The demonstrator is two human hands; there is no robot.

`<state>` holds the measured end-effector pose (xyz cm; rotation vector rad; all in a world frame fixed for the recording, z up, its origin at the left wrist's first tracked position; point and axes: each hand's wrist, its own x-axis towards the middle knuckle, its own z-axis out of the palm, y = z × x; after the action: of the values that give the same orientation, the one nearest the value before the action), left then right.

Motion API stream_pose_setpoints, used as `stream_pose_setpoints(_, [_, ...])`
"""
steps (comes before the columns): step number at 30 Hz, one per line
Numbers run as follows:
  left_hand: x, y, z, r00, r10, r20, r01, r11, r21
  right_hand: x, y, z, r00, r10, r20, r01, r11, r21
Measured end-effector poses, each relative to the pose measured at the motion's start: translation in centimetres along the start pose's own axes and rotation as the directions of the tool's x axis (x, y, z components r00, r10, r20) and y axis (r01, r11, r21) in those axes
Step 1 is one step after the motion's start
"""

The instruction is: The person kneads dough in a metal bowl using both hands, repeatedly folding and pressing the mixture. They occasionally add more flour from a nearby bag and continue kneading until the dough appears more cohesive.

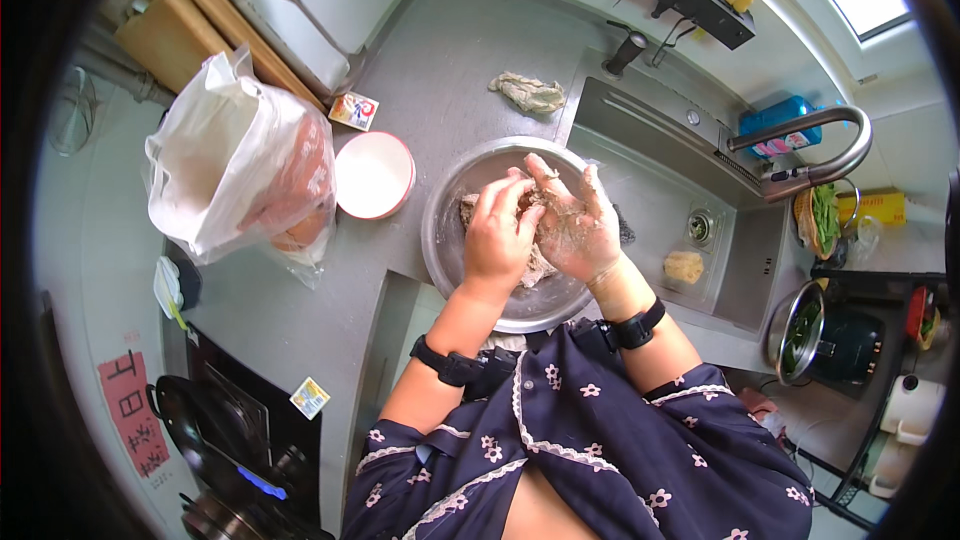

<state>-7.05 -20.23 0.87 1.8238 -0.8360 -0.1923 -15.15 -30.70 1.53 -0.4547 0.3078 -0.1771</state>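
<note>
A wide stainless steel bowl [448, 255] sits in front of me by the sink's left edge, with rough, brownish dough [537, 270] inside. Over it, my right hand [577, 229] is palm up with fingers spread, its palm and fingers coated in sticky dough. My left hand [501, 229] has its fingertips curled against the right hand's fingers, where bits of dough cling. Whether the left fingertips pinch a piece of dough cannot be told. Left of the bowl stands a white bowl with a red rim [375, 175].
A plastic bag [202, 165] stands on the left of the counter. A crumpled cloth [528, 92] lies behind the steel bowl. The sink [645, 165], with a curved faucet [840, 120], is to the right. A black wok [199, 427] is at the lower left.
</note>
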Motion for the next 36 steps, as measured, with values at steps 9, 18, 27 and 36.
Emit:
stream_pose_setpoints(9, [0.4, -0.3, -0.2, 1.0, -0.01, 0.0, 0.01, 0.996, -0.085, 0.6, 0.7, 0.1, 0.999, -0.017, -0.04, 0.008, 0.978, -0.206])
stream_pose_setpoints(18, [0.0, -1.3, -0.8, 0.994, 0.025, 0.108, -0.021, 0.999, -0.044, 1.1, 1.0, 0.7, 0.999, -0.011, -0.042, 0.003, 0.985, -0.171])
stream_pose_setpoints(27, [-0.2, -4.6, -2.7, 0.984, -0.055, 0.168, 0.063, 0.997, -0.038, 0.6, -1.6, -1.4, 0.979, -0.093, -0.18, 0.092, 0.996, -0.017])
stream_pose_setpoints(36, [-3.1, -3.7, -2.5, 0.702, 0.15, 0.696, -0.596, 0.658, 0.46, -0.5, -2.2, -2.5, 0.977, -0.133, -0.167, 0.116, 0.987, -0.113])
